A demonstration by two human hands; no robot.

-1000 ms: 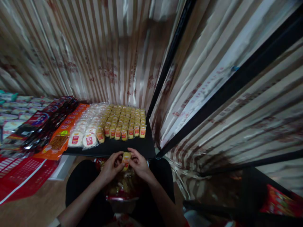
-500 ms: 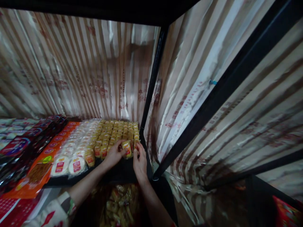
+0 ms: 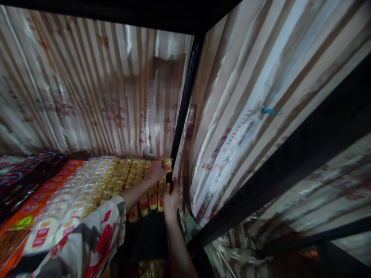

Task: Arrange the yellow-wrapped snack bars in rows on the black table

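Note:
My left hand [image 3: 156,170] reaches deep over the rows of small yellow snack packs [image 3: 127,177] on the black shelf [image 3: 150,235]. Its fingers are closed on one yellow pack with a red label [image 3: 167,165], held at the back right corner by the black upright post [image 3: 182,108]. My right hand [image 3: 171,197] rests near the shelf's right edge beside the front yellow packs [image 3: 152,200]; its fingers are partly hidden and seem curled at the post. A floral sleeve [image 3: 87,239] covers my left arm.
Round white packs with red labels [image 3: 52,227] lie left of the yellow ones, then orange packets [image 3: 31,197] and dark packets [image 3: 23,173]. Striped shiny sheeting [image 3: 87,88] lines the back and right side. A black shelf board [image 3: 116,11] hangs overhead.
My left hand has carried the yellow pack from the front rows to the back right corner. The camera has moved closer in under the upper shelf. My right hand stayed near the right edge.

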